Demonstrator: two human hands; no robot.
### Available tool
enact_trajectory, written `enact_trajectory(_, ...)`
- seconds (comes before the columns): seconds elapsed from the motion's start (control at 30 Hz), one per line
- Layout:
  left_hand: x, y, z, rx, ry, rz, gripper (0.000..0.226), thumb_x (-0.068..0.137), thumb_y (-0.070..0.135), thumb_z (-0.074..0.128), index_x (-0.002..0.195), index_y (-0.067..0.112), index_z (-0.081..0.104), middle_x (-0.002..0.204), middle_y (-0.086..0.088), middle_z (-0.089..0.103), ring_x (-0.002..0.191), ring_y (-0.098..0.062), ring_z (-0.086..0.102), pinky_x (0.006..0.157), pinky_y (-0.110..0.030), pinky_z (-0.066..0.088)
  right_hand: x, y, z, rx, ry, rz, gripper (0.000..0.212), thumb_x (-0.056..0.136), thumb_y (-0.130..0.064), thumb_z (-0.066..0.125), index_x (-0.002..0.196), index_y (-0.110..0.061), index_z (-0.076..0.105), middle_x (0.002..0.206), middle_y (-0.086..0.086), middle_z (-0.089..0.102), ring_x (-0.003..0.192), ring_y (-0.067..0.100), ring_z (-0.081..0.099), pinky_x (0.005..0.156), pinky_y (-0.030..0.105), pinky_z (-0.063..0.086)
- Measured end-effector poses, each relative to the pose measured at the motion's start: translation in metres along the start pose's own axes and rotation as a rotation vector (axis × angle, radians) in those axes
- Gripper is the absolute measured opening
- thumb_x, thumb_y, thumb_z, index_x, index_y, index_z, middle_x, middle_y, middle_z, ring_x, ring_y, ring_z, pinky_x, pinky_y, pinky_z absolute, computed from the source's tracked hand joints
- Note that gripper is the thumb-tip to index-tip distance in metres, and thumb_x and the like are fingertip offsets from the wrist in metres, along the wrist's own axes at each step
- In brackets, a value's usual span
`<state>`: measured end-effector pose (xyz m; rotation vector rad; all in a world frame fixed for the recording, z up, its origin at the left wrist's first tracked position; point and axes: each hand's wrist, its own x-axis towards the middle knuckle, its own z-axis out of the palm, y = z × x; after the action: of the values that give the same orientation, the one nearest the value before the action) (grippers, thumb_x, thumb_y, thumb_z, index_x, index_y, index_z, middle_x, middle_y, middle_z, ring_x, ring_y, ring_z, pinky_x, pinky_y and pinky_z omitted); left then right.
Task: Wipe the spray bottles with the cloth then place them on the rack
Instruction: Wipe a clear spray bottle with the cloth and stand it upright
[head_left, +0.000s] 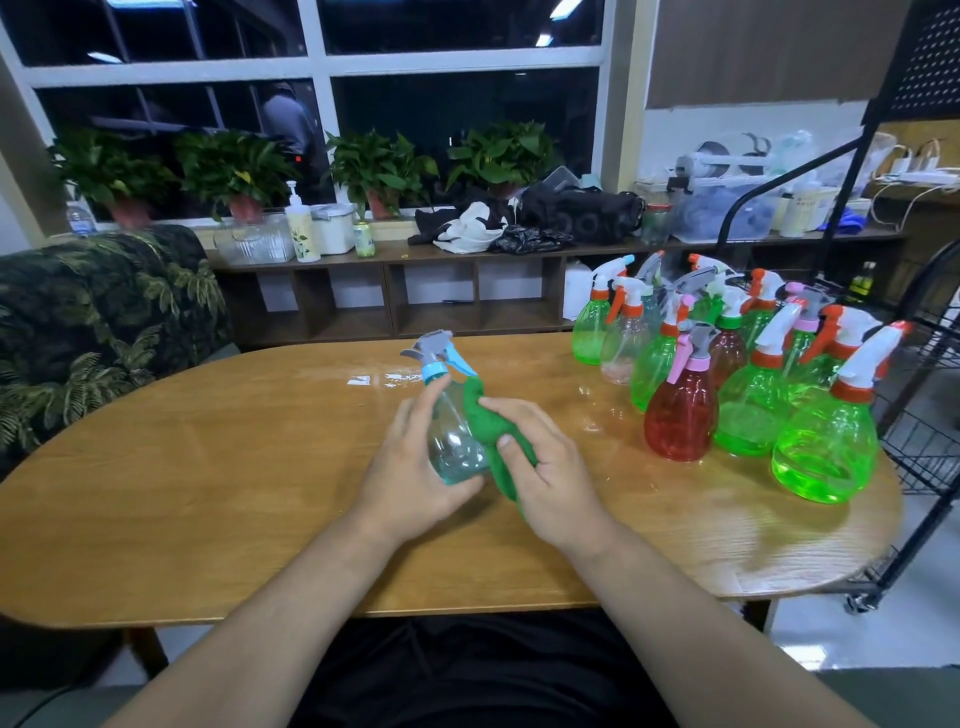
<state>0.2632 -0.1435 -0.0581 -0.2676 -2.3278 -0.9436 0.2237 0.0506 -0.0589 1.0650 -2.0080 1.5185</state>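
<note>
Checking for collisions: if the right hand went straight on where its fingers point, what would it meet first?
The right hand would first meet the green cloth it grips, then probably the clear spray bottle just behind it, held by the left hand.

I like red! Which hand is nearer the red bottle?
Right. The right hand, holding the cloth, is nearer the red bottle; the left hand grips the clear bottle farther away.

A green cloth (485, 422) against clear bottle (451, 441)
</note>
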Motion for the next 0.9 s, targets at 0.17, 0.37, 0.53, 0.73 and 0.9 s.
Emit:
enact_trajectory(0.17,-0.005,0.013,-0.001,0.041,-0.122,0.157,0.112,0.069,0.060,0.094,0.160,0.033,0.036,0.151,0.015,0.050,0.139,-0.004,0.051,0.117,-0.030,0.042,0.003,0.002,-0.006,0.336,0.059,0.246,0.037,0.106,-0.010,0.050,0.134,-0.030,0.065,0.126,-0.007,0.072,0.116,0.016,0.068,0.101,0.037,0.054)
enact_trajectory(0.37,-0.010,0.016,-0.007,-0.036,-0.143,0.160,0.115,0.067,0.061,0.095,0.160,0.034,0.035,0.154,0.026,0.050,0.139,-0.003,0.054,0.116,-0.031,0.045,0.008,-0.004,-0.009,0.718,0.009,0.427,0.035,0.111,-0.007,0.044,0.139,-0.016,0.064,0.134,0.016,0.069,0.119,0.030,0.067,0.105,0.046,0.055)
enact_trajectory(0.53,-0.011,0.022,-0.006,-0.167,-0.153,0.109,0.108,0.072,0.058,0.090,0.159,0.046,0.026,0.150,0.025,0.053,0.136,-0.007,0.058,0.112,-0.028,0.047,0.008,-0.008,-0.007,0.853,0.037,0.485,0.038,0.112,-0.006,0.041,0.143,-0.014,0.062,0.139,0.018,0.069,0.125,0.034,0.067,0.108,0.051,0.054)
enact_trajectory(0.73,-0.006,0.012,-0.003,-0.111,-0.193,0.083,0.114,0.070,0.055,0.096,0.161,0.038,0.028,0.158,0.009,0.048,0.147,-0.018,0.048,0.121,-0.049,0.041,0.008,-0.002,-0.010,0.740,0.082,0.428,0.037,0.105,-0.007,0.049,0.134,-0.019,0.070,0.134,0.018,0.070,0.120,0.032,0.067,0.109,0.054,0.052)
enact_trajectory(0.9,-0.004,0.012,0.001,-0.115,-0.155,0.046,0.118,0.070,0.043,0.100,0.163,0.033,0.029,0.158,0.012,0.047,0.145,-0.009,0.049,0.120,-0.039,0.042,0.007,0.000,-0.005,0.671,0.053,0.372,0.036,0.098,-0.007,0.051,0.130,-0.011,0.067,0.125,0.011,0.071,0.113,0.022,0.067,0.098,0.036,0.056)
